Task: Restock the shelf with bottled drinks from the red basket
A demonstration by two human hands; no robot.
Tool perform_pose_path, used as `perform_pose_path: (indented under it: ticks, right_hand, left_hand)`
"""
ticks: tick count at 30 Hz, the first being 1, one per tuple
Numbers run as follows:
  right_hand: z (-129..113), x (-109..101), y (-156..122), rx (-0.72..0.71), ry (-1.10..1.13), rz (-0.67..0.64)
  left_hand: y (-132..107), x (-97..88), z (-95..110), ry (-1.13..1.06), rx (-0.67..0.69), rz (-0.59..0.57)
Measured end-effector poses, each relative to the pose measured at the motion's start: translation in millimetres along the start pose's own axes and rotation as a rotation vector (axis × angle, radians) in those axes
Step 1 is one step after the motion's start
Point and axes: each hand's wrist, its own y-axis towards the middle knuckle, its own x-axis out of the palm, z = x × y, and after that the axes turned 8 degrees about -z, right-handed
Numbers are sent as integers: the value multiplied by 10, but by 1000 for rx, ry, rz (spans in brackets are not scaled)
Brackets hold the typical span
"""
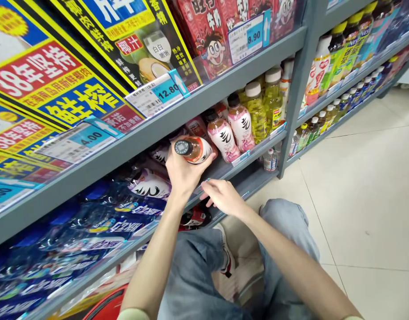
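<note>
My left hand [183,174] is wrapped round a drink bottle [198,150] with a dark cap and an orange and white label. The bottle leans toward me at the front of the lower shelf. Just right of it stand two pink-labelled bottles [229,133] with dark caps, and purple-labelled bottles [151,183] are on its left. Near the shelf's front edge my right hand [223,195] hangs below and right of the left one, fingers loosely bent and apart, with nothing visible in them.
Yellow drink bottles [256,113] stand at the shelf's right end. Above, a grey shelf edge [224,84] carries price tags and drink cartons [207,35]. Blue-labelled bottles [101,240] lie at lower left. A shelf upright [306,75] rises at right, beside the tiled floor [367,186].
</note>
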Motion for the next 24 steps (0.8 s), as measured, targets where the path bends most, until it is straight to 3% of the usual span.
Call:
perform_pose_path:
  ticks: [4,9,16,24]
  right_hand:
    - [-18,5,-15,7,-29,-75]
    - [0,8,9,26,88,-107]
    - [5,49,22,61,113,-137]
    - [41,87,14,36,64,-142]
  left_hand:
    - [114,175,-78,9,-88,-27]
    - [216,222,-118,-10,-127,-54]
    - [292,174,-113,35,31,-142]
    - [395,69,-9,287,152,-271]
